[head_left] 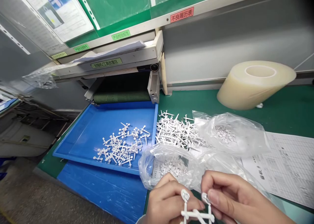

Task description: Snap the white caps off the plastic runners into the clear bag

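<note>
Both hands (171,201) (229,196) pinch a white plastic part (196,213).

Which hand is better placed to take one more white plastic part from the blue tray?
The left hand, probably: it is nearer the blue tray and the loose white plastic parts in it. The right hand sits farther away. Both hands now pinch the held white plastic part, though.

White plastic runner (196,213) between both hands (170,202) (235,198)
</note>
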The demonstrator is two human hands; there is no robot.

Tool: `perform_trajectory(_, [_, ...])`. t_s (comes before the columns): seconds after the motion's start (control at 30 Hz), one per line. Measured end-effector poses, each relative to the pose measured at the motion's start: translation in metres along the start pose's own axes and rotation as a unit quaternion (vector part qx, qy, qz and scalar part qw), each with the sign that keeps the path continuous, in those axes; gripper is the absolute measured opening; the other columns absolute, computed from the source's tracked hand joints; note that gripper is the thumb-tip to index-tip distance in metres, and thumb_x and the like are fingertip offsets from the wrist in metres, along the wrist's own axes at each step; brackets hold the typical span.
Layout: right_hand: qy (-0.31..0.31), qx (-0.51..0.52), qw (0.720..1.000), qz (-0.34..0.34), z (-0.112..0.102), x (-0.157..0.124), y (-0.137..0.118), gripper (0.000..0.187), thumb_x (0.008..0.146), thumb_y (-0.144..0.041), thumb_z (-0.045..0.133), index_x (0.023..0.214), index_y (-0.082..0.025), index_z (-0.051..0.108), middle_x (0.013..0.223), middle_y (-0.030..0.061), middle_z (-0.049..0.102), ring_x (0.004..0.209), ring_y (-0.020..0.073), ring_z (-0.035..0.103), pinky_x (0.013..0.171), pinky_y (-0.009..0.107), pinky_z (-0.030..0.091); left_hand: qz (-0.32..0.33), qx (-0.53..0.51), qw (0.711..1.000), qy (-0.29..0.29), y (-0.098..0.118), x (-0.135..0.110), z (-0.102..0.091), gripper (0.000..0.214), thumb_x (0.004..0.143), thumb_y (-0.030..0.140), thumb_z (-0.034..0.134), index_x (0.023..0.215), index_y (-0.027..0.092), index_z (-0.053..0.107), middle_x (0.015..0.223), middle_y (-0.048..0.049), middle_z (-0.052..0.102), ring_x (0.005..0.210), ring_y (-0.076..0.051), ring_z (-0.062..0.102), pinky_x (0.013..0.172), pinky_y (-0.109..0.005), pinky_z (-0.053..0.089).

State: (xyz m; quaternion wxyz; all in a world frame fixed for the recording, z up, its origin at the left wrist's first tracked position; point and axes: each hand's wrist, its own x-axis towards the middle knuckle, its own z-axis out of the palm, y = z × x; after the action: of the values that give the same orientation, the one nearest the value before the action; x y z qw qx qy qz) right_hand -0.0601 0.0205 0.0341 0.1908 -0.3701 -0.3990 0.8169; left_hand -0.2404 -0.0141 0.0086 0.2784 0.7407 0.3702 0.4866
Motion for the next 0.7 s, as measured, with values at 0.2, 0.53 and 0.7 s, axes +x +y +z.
perform_trajectory(0.2, [0.022, 0.047, 0.999, -0.015, 0.001, 0.002, 0.011, 0.04, 0.076, -0.055, 0.069, 0.068, -0.018, 0.055, 0.048, -0.0088, 0.04, 0.039, 0.0034, 0.028, 0.041, 0.017, 0.021, -0.005, 0.029, 1.0, 0.008, 0.0, -0.003, -0.003, 0.017, 0.092, 0.027, 0.054, 0.085, 0.017, 0.067, 0.068, -0.0044, 0.068, 0.06, -0.012, 0.053, 0.057, -0.022, 0.042])
perform_trajectory(0.53, [0.124, 0.07, 0.983, -0.114, 0.005, 0.0, 0.017, 0.025, 0.082, -0.048, 0.064, 0.079, -0.024, 0.063, 0.066, -0.0014, 0.056, 0.057, 0.013, 0.052, 0.05, 0.021, 0.046, -0.127, -0.032, 0.991, 0.033, -0.007, -0.004, -0.002, 0.018, 0.092, 0.029, 0.053, 0.085, 0.022, 0.068, 0.071, -0.0023, 0.069, 0.062, -0.014, 0.057, 0.059, -0.022, 0.041])
perform_trajectory(0.7, [-0.029, 0.133, 0.99, -0.028, 0.008, 0.005, 0.026, 0.037, 0.078, -0.053, 0.068, 0.084, -0.017, 0.061, 0.068, -0.0033, 0.049, 0.046, 0.0027, 0.03, 0.038, 0.012, 0.025, -0.119, 0.018, 0.992, 0.033, -0.007, -0.002, -0.003, 0.017, 0.091, 0.025, 0.052, 0.088, 0.021, 0.068, 0.069, -0.0028, 0.066, 0.064, -0.015, 0.057, 0.062, -0.024, 0.041])
